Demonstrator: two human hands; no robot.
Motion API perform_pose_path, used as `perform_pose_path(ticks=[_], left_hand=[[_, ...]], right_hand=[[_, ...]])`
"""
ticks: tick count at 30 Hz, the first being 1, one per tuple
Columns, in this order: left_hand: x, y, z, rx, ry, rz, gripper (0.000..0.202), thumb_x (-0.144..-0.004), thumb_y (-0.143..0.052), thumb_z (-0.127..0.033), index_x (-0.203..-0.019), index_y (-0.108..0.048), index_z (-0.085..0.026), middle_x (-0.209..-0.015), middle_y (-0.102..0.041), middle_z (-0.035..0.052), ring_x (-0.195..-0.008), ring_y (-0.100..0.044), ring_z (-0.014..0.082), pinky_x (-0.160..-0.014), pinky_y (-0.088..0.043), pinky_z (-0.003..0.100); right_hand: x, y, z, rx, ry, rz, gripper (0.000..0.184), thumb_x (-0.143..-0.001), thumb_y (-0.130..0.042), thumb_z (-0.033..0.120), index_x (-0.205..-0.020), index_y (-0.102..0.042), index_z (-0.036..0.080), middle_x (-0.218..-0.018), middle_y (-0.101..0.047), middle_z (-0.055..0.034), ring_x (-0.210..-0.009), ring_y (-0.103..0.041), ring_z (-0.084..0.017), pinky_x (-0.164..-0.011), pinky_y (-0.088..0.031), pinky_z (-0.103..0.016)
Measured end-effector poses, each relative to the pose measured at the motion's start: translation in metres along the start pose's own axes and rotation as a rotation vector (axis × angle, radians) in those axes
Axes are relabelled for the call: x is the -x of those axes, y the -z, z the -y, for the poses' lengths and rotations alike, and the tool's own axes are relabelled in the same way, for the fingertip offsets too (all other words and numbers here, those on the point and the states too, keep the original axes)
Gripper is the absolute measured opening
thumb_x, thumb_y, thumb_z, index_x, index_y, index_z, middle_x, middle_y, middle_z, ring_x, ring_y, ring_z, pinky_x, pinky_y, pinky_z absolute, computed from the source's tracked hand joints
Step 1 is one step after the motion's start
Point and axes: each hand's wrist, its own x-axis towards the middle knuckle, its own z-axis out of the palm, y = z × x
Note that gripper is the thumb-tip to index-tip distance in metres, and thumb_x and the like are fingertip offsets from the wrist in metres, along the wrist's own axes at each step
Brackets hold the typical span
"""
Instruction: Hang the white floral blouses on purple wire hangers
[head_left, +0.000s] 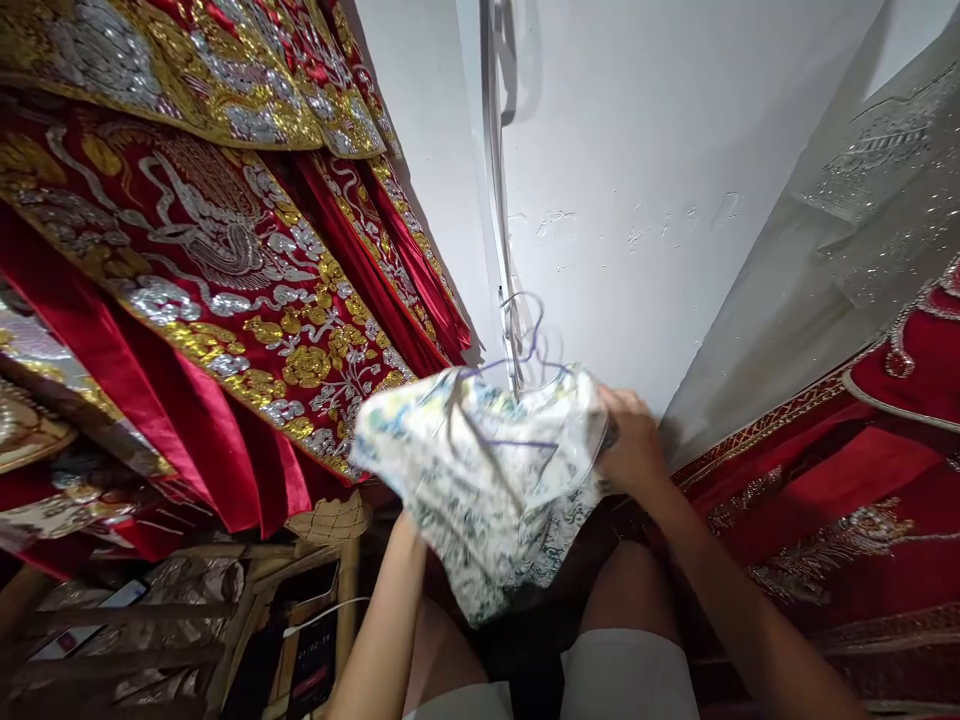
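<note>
White wall (pixel 637 150), behind. Floral garment (pixel 480 510), held before the wall: neckline uppermost, hem toward the person, long axis running down the view, slightly tilted. Purple hanger (pixel 538 325) in its neckline, hook upward. Right hand (pixel 630 435), fingers curled nearly closed, grasping the garment's shoulder edge. Left hand, hidden behind the cloth; its grip cannot be told.

To our left we see red garments (pixel 307 290) embroidered in gold and silver, beside a white wall (pixel 645 130). Pale, sparkling fabric (pixel 885 200) hangs to our right; a phone (pixel 313 655) shows digits at lower left.
</note>
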Motion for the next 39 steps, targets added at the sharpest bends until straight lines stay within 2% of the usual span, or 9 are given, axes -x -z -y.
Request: perform_pose_path(ticks=[3, 9, 13, 16, 20, 25, 32, 35, 39], left_hand=[[0.021, -0.005, 0.035, 0.224, 0.097, -0.106, 0.093, -0.091, -0.008, -0.082, -0.151, -0.044, -0.021, -0.141, -0.063, 0.0168, -0.135, -0.058, 0.0336, -0.105, -0.053, 0.051], [0.045, -0.044, 0.065, 0.478, 0.146, -0.320, 0.087, -0.074, -0.079, -0.061, -0.145, -0.051, -0.020, -0.154, -0.054, 0.0145, -0.146, -0.046, 0.0338, -0.123, -0.036, 0.044], [0.070, -0.067, 0.074, 0.704, 0.233, -0.381, 0.085, -0.072, -0.084, -0.054, -0.145, -0.053, -0.022, -0.150, -0.058, 0.0135, -0.146, -0.046, 0.0327, -0.124, -0.035, 0.045], [0.084, -0.082, 0.075, 0.782, 0.258, -0.356, 0.086, -0.068, -0.087, -0.052, -0.143, -0.057, -0.020, -0.144, -0.062, 0.0145, -0.142, -0.051, 0.0342, -0.123, -0.035, 0.048], [0.088, -0.093, 0.067, 0.689, 0.244, -0.233, 0.082, -0.066, -0.090, -0.047, -0.137, -0.062, -0.017, -0.138, -0.067, 0.0157, -0.136, -0.056, 0.0353, -0.121, -0.036, 0.049], [0.086, -0.093, 0.063, 0.666, 0.231, -0.209, 0.076, -0.065, -0.090, -0.044, -0.132, -0.066, -0.016, -0.131, -0.070, 0.0155, -0.132, -0.060, 0.0349, -0.117, -0.041, 0.047], [0.095, -0.117, 0.084, 0.144, -0.112, -0.887, 0.065, -0.082, -0.077, -0.039, -0.138, -0.050, -0.019, -0.155, -0.046, 0.0195, -0.145, -0.044, 0.0329, -0.120, -0.035, 0.050], [0.097, -0.139, 0.092, -0.141, -0.344, -0.730, 0.039, -0.087, -0.070, -0.031, -0.124, -0.059, -0.022, -0.147, -0.054, 0.0172, -0.141, -0.047, 0.0324, -0.116, -0.036, 0.051], [0.091, -0.157, 0.095, -0.131, -0.343, -0.439, 0.011, -0.098, -0.051, -0.025, -0.096, -0.061, -0.021, -0.087, -0.067, 0.0052, -0.084, -0.066, 0.0206, -0.079, -0.053, 0.033]], right_hand=[[-0.024, 0.009, 0.002, 0.055, -0.111, -0.077, 0.087, -0.073, -0.067, 0.031, -0.156, -0.042, 0.025, -0.126, -0.057, -0.0159, -0.116, -0.055, -0.041, -0.098, -0.048, -0.053], [-0.042, 0.011, 0.024, 0.027, 0.104, 0.014, 0.089, -0.072, -0.068, 0.025, -0.156, -0.041, 0.027, -0.137, -0.055, -0.0144, -0.126, -0.051, -0.040, -0.106, -0.043, -0.054], [0.007, -0.008, 0.025, -0.206, 0.176, -0.052, 0.072, -0.083, -0.066, 0.036, -0.151, -0.043, 0.028, -0.146, -0.052, -0.0120, -0.140, -0.043, -0.039, -0.114, -0.037, -0.057], [0.074, -0.043, 0.031, -0.483, -0.158, -0.208, 0.050, -0.092, -0.060, 0.040, -0.138, -0.052, 0.023, -0.135, -0.059, -0.0138, -0.130, -0.054, -0.033, -0.103, -0.048, -0.047], [0.144, -0.088, 0.047, -0.790, -0.490, 0.219, 0.035, -0.098, -0.050, 0.050, -0.079, -0.056, 0.022, -0.075, -0.062, -0.0028, -0.073, -0.060, -0.019, -0.069, -0.049, -0.032], [0.138, -0.095, 0.046, -0.867, -0.501, 0.497, 0.049, -0.098, -0.049, 0.059, -0.067, -0.045, 0.021, -0.060, -0.046, 0.0026, -0.060, -0.044, -0.014, -0.059, -0.035, -0.027], [0.127, -0.096, 0.040, -1.098, -0.693, 0.522, 0.055, -0.088, -0.054, 0.070, -0.065, -0.057, 0.020, -0.049, -0.046, 0.0028, -0.047, -0.040, -0.012, -0.049, -0.030, -0.027], [0.137, -0.102, 0.048, -1.196, -0.821, 0.531, 0.053, -0.081, -0.062, 0.070, -0.067, -0.062, 0.019, -0.049, -0.053, 0.0013, -0.043, -0.042, -0.011, -0.045, -0.029, -0.025], [0.133, -0.096, 0.053, -1.203, -0.838, 0.558, 0.052, -0.080, -0.065, 0.067, -0.064, -0.065, 0.017, -0.044, -0.053, 0.0009, -0.039, -0.039, -0.010, -0.042, -0.026, -0.025]])
